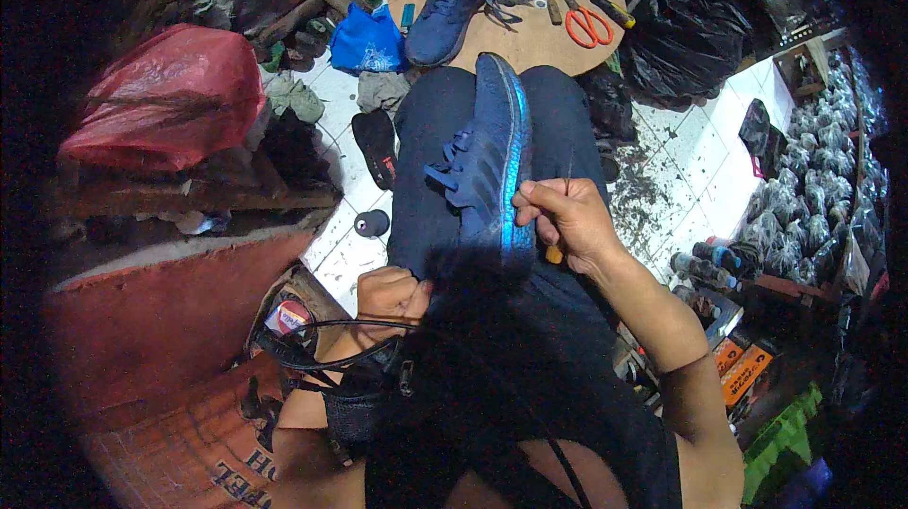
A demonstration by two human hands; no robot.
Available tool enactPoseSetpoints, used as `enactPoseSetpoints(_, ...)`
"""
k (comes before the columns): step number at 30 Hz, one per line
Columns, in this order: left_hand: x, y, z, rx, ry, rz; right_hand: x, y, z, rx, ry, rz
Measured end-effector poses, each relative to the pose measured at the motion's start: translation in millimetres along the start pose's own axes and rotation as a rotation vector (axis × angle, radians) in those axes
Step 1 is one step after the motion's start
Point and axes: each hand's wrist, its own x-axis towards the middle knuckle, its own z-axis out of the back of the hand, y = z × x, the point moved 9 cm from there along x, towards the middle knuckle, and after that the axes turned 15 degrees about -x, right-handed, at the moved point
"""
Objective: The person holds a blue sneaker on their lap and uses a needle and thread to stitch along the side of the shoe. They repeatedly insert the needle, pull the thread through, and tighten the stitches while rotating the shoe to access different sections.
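Note:
A dark blue sneaker (484, 178) lies along my lap, toe pointing away, its laces toward the left. Bright light falls on its sole edge. At that edge, thumb and forefinger pinched together, is my right hand (567, 216). It grips an awl (554, 254); the yellow-orange handle sticks out below the palm and a thin shaft rises above the fingers. Any thread in the pinch is too fine to make out. My left hand (390, 299) is closed beside my left thigh, near the shoe's heel; whatever it holds is hidden. Deep shadow covers the heel.
Beyond my knees, a round wooden table (530, 50) bears another blue sneaker (449, 12), orange-handled scissors (584, 26), a screwdriver (615, 11) and thread spools. A dark spool (372, 222) and a black shoe piece (376, 145) lie on the left floor. Bagged bundles (794, 178) line the right.

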Motion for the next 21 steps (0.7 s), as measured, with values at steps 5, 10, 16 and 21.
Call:
enactPoseSetpoints(5,-10,8,2,-0.021,0.015,-0.023,2,0,1,-0.005,0.014,0.015)
enactPoseSetpoints(10,-1,16,9,0.036,-0.053,0.077,-3,3,2,0.004,-0.021,0.024)
enactPoseSetpoints(16,25,-4,41,0.179,-0.042,0.064,-28,10,34,-0.104,0.001,0.062)
enactPoseSetpoints(21,42,17,45,-0.841,-0.018,0.265,-52,25,89,-0.395,-0.194,0.218)
